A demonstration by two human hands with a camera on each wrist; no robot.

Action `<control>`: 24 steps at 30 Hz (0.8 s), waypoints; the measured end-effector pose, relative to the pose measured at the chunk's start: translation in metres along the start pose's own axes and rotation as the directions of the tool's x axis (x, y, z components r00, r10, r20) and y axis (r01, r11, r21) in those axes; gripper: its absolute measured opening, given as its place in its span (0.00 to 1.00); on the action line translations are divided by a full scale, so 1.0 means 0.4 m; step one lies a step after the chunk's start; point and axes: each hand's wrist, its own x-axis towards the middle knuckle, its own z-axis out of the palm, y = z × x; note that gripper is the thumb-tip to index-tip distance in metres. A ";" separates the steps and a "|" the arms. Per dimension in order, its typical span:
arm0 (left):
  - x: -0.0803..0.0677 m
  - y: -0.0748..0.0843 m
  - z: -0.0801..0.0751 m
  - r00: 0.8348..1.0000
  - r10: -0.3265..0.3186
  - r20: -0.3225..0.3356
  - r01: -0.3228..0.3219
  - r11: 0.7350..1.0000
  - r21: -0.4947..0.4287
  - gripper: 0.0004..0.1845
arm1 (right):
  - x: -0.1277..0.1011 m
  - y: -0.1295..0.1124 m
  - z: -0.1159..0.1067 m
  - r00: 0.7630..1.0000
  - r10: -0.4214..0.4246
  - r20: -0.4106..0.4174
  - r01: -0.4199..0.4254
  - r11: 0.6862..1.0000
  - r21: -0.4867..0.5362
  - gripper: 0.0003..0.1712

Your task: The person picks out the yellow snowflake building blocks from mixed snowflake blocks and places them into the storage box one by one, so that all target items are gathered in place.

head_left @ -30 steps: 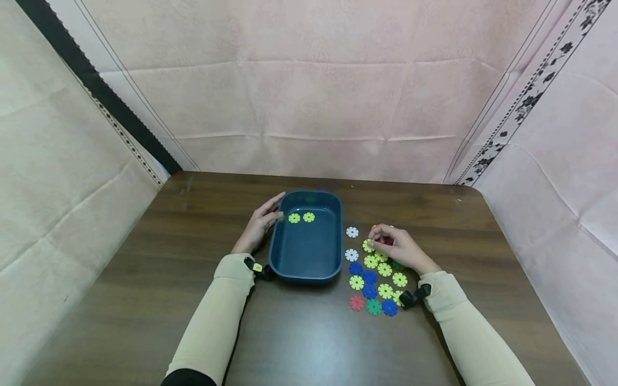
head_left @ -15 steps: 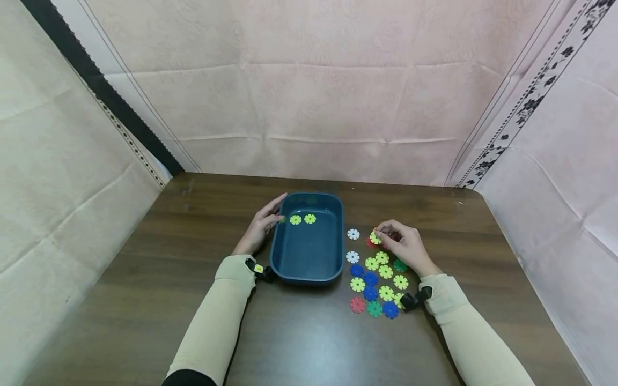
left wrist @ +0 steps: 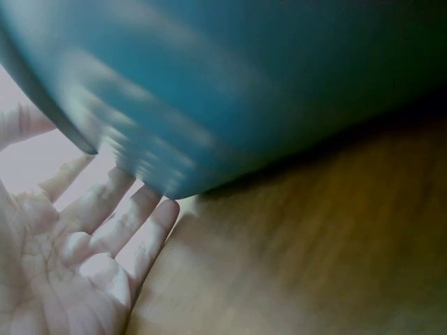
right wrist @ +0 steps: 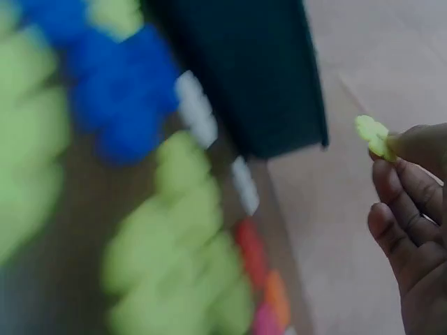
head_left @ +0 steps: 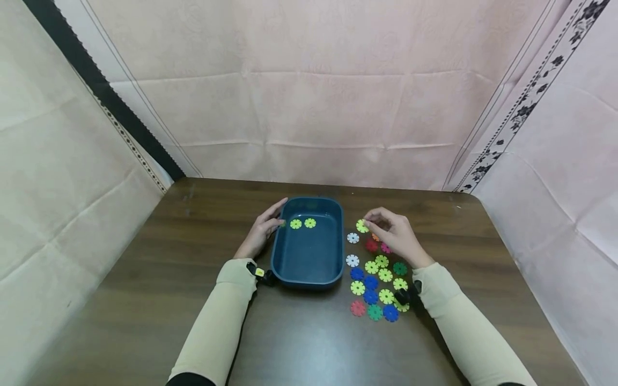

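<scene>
**Right hand pinching yellow-green disc beside tray; left hand flat against tray wall**

Right hand: raised above the table, just right of the far right corner of the tray. Thumb and forefinger pinched on one yellow-green disc, held clear of the tabletop; remaining fingers loosely curled below. Same pinch confirmed in the right wrist view, with the disc at the fingertips and the tray's dark wall behind, blurred.

Left hand: resting on the table against the left outer wall of the blue tray, near its far end. Fingers straight and slightly spread, tips touching the wall; nothing gripped. In the left wrist view, open palm turned up toward the camera, fingertips at the lower edge of the tray wall.

Tray contents: two yellow-green discs lying flat side by side at the far end of the tray floor, near the left hand.

Loose discs on the wooden table, right of the tray, in a close cluster: two white ones nearest the tray wall, then yellow-green, blue, green, red and pink. Red and pink discs partly beneath the right hand. Nearest row of the cluster close to the right sleeve.

Surroundings: pale pink fabric hung behind and to both sides of the table.
</scene>
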 end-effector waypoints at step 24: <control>0.001 -0.006 -0.001 1.000 0.009 -0.008 -0.009 1.000 0.009 0.32 | 0.290 -0.066 0.196 0.739 0.075 0.670 0.315 0.840 -0.441 0.12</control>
